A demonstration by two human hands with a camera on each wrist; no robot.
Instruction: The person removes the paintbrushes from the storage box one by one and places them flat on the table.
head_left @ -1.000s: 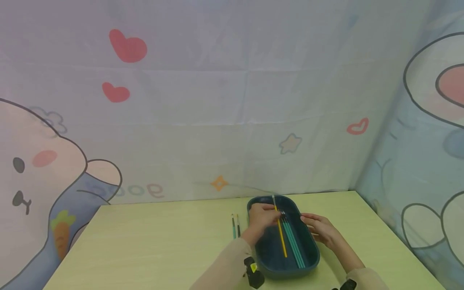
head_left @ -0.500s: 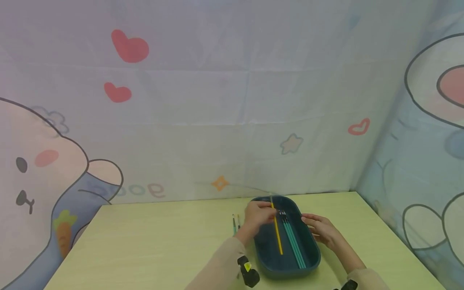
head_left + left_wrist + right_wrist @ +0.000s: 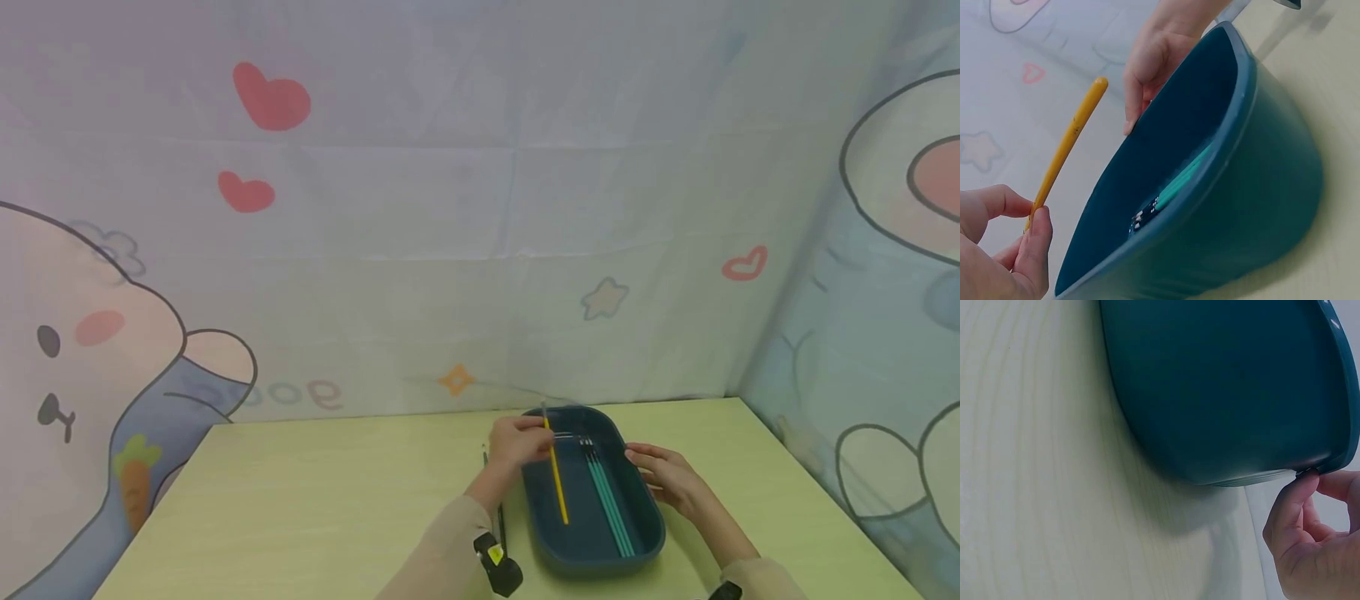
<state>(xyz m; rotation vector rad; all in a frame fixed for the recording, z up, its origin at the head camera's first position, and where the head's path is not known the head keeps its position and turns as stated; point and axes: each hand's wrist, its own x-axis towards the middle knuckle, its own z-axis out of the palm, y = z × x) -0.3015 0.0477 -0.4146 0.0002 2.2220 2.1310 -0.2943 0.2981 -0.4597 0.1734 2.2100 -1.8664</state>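
My left hand (image 3: 517, 442) pinches a yellow brush (image 3: 556, 475) between thumb and fingers, over the left side of a dark teal bin (image 3: 592, 568). In the left wrist view the yellow brush (image 3: 1069, 140) slants up out of the left hand (image 3: 1004, 247), beside the bin (image 3: 1260, 200). Several green-handled brushes (image 3: 609, 504) lie lengthwise inside the bin. My right hand (image 3: 667, 477) is at the bin's right edge; the right wrist view has the right hand (image 3: 1319, 544) pinching the rim of the bin (image 3: 1210, 394).
Beside the bin's left wall, partly behind the left forearm, a dark thin brush (image 3: 502, 529) lies on the pale table (image 3: 300, 500). A printed cloth (image 3: 420, 208) hangs behind the table's back edge and along its right side.
My left hand has moved left with the yellow brush, from near the green brushes toward the bin's left wall. My right hand has stayed at the rim.
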